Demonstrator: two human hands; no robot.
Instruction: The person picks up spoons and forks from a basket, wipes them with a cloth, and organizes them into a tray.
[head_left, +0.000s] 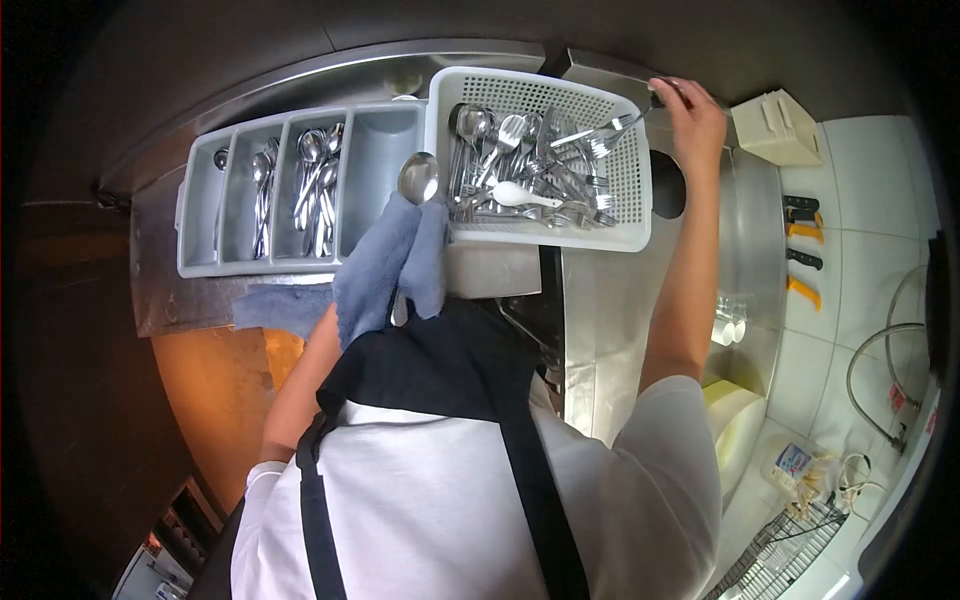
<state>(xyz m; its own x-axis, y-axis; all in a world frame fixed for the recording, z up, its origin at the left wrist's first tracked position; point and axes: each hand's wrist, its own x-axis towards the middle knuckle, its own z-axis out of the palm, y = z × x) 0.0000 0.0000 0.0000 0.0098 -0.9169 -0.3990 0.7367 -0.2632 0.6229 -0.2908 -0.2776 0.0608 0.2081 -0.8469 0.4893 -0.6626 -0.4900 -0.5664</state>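
Observation:
My left hand is hidden under a blue-grey cloth (378, 262), which is wrapped round a large spoon (418, 178). The bowl of that spoon sticks up above the cloth and its handle end shows below. At the upper right, my right hand (694, 118) pinches the handle end of a fork (603, 147), whose tines point down over the right side of a white perforated basket (640, 236). Inside the basket lie many mixed forks and spoons, with a white spoon (522, 196) on top. Left of it stands a grey cutlery tray (384, 150) with compartments.
Spoons (312, 146) fill part of the tray's left compartments; its rightmost one shows a bare bottom. Knives (804, 259) hang on the tiled wall at right, near a beige holder (778, 128). Clear glasses (729, 325) stand on the steel counter (610, 300).

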